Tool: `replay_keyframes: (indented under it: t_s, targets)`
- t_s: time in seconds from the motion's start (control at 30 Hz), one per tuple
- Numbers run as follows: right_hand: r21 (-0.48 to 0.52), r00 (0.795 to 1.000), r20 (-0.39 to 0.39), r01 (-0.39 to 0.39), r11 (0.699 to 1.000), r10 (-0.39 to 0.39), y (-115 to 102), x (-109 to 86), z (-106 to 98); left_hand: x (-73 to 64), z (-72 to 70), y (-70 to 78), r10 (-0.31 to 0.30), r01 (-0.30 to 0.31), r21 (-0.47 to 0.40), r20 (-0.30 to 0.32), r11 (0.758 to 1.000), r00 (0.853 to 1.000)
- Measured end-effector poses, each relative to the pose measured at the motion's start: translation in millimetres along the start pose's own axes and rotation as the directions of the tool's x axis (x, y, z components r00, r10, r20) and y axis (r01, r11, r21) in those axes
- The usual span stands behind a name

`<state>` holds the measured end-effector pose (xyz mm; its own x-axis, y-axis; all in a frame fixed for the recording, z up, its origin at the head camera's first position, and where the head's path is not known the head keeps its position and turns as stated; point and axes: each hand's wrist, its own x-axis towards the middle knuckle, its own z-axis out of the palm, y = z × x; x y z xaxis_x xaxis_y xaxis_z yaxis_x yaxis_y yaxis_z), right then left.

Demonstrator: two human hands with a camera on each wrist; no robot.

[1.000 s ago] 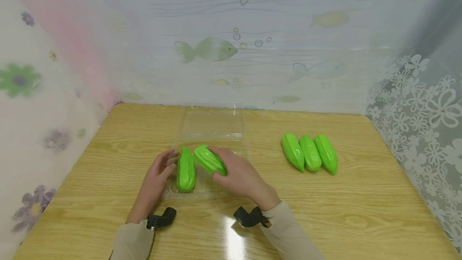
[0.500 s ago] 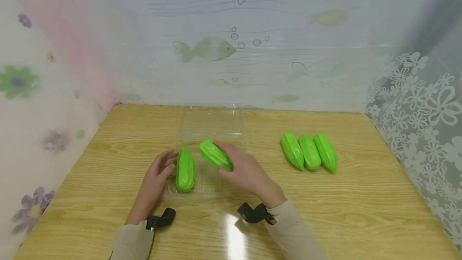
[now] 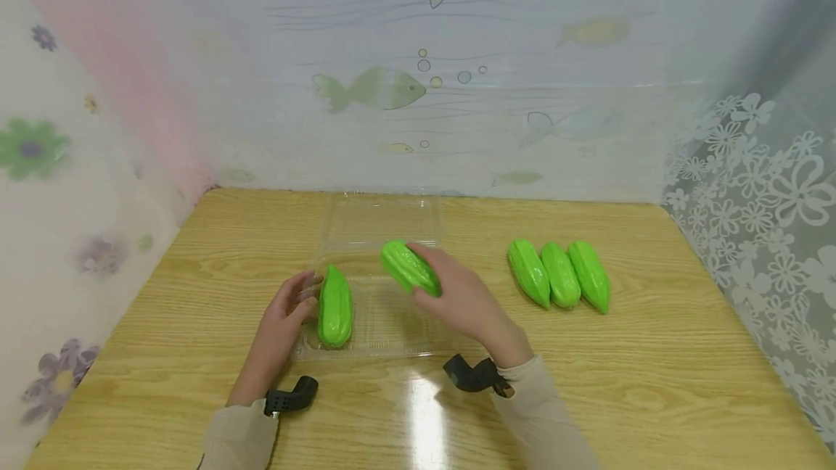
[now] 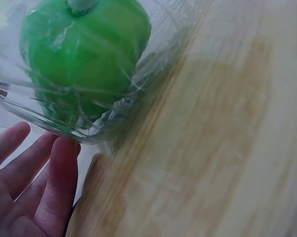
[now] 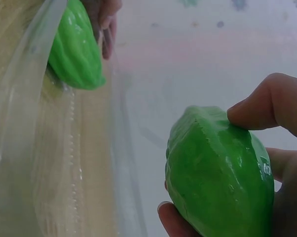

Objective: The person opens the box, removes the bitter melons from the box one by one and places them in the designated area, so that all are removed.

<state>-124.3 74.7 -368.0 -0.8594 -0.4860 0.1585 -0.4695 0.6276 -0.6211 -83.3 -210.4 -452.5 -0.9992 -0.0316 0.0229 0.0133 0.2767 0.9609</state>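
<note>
In the head view my right hand point(image 3: 460, 296) grips a glossy green, ridged bitter melon point(image 3: 410, 267), thumb on one side and fingers on the other. It is raised over the right part of a clear plastic clamshell box point(image 3: 398, 350). Another bitter melon point(image 3: 336, 310) lies lengthwise along the left side of that box. Beside the left wall rests my left hand point(image 3: 287, 310), fingers loosely extended. Its fingertips point(image 4: 64, 148) meet the box's rim in the left wrist view. The right wrist view shows the held bitter melon point(image 5: 217, 173) between thumb and fingers.
The box's lid point(image 3: 382, 220) is folded back toward the rear wall. Three more bitter melons point(image 3: 559, 274) lie side by side on the wooden table point(image 3: 653, 383) at the right. Patterned curtains point(image 3: 588, 129) enclose the table's back and sides.
My right hand has lifted the gripped bitter melon and carried it right and slightly away from me, apart from the one in the box. The left hand has stayed in place.
</note>
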Motion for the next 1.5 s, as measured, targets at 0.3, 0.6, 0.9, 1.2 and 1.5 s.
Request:
replay_keyframes:
  t_s: [0.3,0.6,0.9,1.2,1.5]
  targets:
    - [-0.002,0.999,-0.036,-0.025,1.000,0.025,9,-0.5,-9,0.0,-0.4,0.3,-0.004,0.004,0.008,0.000,1.000,1.000]
    - [0.037,0.996,-0.060,-0.057,0.998,0.059,18,-1.1,-16,-0.2,-0.1,-0.2,0.003,-0.003,0.001,0.002,1.000,1.000]
    - [0.064,0.995,-0.073,-0.067,0.996,0.071,24,-0.7,-23,0.1,-0.1,-0.6,0.003,-0.003,0.005,0.001,1.000,1.000]
    - [0.094,0.991,-0.087,-0.092,0.991,0.101,29,-1.6,-30,0.2,-0.2,-0.7,-0.003,0.003,-0.003,0.000,1.000,1.000]
    - [0.095,0.987,-0.088,-0.125,0.988,0.134,35,-1.4,-33,0.4,-0.2,-0.9,-0.003,0.003,-0.001,-0.001,1.000,1.000]
